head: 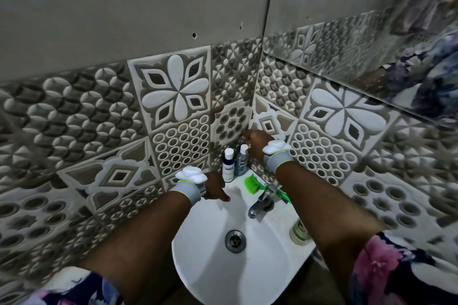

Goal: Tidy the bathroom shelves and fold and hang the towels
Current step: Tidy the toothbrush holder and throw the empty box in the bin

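Two small bottles stand in the back corner of the white corner sink (210,267): a dark blue bottle (228,164) with a white cap and a clear bottle (241,163) with a white cap. My right hand (255,143) reaches over them into the corner. Its fingers point down beside the clear bottle's cap, and their tips are hidden. My left hand (216,187) rests on the sink's back rim just left of the dark bottle, fingers stretched out and holding nothing. Both wrists wear grey bands with white sensors. No towel or shelf is in view.
A green brush (252,182) lies on the rim behind the chrome tap (261,202). A glass jar (300,230) stands on the right rim. Patterned tiled walls meet close behind the sink, and a mirror edge (371,67) runs along the right wall.
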Demonstrator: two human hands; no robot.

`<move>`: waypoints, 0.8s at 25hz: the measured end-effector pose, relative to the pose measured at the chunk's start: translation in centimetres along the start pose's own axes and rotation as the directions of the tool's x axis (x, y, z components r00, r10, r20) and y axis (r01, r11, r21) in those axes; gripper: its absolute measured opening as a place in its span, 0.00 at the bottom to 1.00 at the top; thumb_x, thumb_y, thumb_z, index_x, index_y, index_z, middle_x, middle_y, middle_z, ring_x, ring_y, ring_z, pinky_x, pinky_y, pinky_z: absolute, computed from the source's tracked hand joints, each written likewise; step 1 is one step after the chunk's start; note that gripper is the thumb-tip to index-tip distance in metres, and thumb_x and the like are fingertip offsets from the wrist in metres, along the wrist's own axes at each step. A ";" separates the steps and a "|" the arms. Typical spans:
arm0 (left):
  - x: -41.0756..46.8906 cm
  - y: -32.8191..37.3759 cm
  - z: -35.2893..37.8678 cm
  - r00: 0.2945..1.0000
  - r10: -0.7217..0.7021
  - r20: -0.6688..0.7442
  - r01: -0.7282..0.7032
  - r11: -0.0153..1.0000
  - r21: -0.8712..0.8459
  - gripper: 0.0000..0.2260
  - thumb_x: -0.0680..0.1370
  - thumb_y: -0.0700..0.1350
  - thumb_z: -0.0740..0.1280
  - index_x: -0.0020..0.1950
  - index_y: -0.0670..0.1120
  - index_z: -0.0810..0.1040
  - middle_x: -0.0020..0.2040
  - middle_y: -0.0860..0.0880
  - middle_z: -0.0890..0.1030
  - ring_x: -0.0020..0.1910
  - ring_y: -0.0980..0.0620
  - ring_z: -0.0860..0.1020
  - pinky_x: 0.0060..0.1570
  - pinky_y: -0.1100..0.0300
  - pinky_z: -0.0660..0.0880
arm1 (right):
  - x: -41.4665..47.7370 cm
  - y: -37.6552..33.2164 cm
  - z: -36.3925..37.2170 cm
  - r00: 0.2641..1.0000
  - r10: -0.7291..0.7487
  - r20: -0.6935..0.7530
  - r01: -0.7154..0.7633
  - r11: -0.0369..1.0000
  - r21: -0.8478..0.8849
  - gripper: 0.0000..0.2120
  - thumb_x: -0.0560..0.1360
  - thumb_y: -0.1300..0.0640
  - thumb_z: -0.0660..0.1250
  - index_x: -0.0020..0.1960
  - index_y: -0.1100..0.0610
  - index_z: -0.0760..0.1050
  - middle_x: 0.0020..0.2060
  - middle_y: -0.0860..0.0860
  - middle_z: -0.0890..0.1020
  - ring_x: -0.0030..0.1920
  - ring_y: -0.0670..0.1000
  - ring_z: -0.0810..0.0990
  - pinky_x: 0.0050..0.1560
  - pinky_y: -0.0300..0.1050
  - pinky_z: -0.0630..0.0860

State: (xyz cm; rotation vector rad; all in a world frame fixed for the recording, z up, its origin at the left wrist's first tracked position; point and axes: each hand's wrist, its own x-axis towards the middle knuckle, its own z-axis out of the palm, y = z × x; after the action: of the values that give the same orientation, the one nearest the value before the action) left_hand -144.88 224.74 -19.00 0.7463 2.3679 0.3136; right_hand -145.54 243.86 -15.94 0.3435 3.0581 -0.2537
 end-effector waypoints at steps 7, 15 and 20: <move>-7.2 1.7 1.1 0.984 0.176 -0.018 -0.170 0.969 0.178 0.10 0.75 0.50 0.69 0.44 0.45 0.72 0.13 0.53 0.67 0.15 0.59 0.69 0.13 0.72 0.61 | -10.6 -2.0 -2.4 0.988 0.089 -0.126 -0.077 0.992 0.098 0.12 0.75 0.59 0.63 0.55 0.63 0.76 0.54 0.62 0.79 0.55 0.62 0.78 0.53 0.49 0.75; -18.5 2.9 8.0 0.924 0.367 0.107 -0.383 0.893 0.238 0.07 0.74 0.49 0.70 0.46 0.47 0.76 0.22 0.52 0.71 0.22 0.56 0.69 0.12 0.72 0.60 | -27.3 -8.3 0.1 0.977 0.105 -0.188 -0.080 0.987 0.136 0.08 0.73 0.62 0.64 0.47 0.63 0.80 0.45 0.62 0.83 0.46 0.64 0.80 0.47 0.55 0.77; -24.3 7.5 11.8 0.873 0.430 0.230 -0.484 0.822 0.301 0.12 0.74 0.49 0.71 0.51 0.41 0.81 0.23 0.51 0.75 0.20 0.57 0.73 0.15 0.72 0.65 | -38.6 -7.2 0.4 0.959 0.277 -0.057 -0.263 0.947 0.185 0.03 0.73 0.59 0.68 0.41 0.58 0.79 0.44 0.61 0.83 0.46 0.62 0.81 0.44 0.48 0.76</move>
State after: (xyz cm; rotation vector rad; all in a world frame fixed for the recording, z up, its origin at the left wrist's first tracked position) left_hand -118.57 217.09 -13.13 1.4684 2.0928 0.0211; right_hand -109.51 228.55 -12.46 0.7948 3.0235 -0.5059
